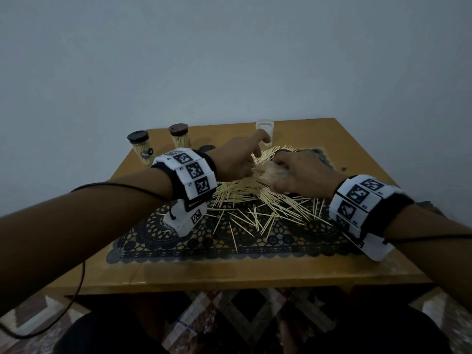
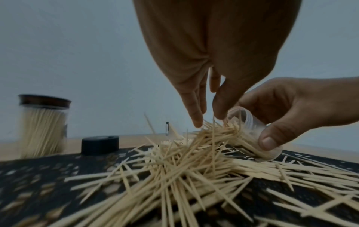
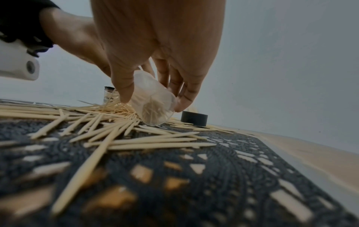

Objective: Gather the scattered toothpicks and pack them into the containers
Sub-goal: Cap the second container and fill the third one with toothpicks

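Loose toothpicks (image 1: 245, 200) lie heaped on a dark lace mat (image 1: 229, 244). My right hand (image 1: 278, 175) grips a small clear container (image 1: 273, 176), tipped on its side with its mouth in the pile. In the right wrist view the right hand (image 3: 152, 102) has thumb and fingers curled round the clear container (image 3: 155, 106), which holds some toothpicks. My left hand (image 2: 208, 119) reaches down with straight fingers (image 2: 197, 118) touching the toothpicks (image 2: 194, 153) at the mouth of the container (image 2: 250, 130). In the head view the left hand (image 1: 255, 155) is just left of the container.
Two lidded jars full of toothpicks stand at the table's back left, one with a black lid (image 1: 140, 146), one with a brown lid (image 1: 178, 135). A clear, uncapped container (image 1: 265, 127) stands at the back. A loose black lid (image 2: 100, 144) lies on the mat. The wooden table (image 1: 204, 274) ends near me.
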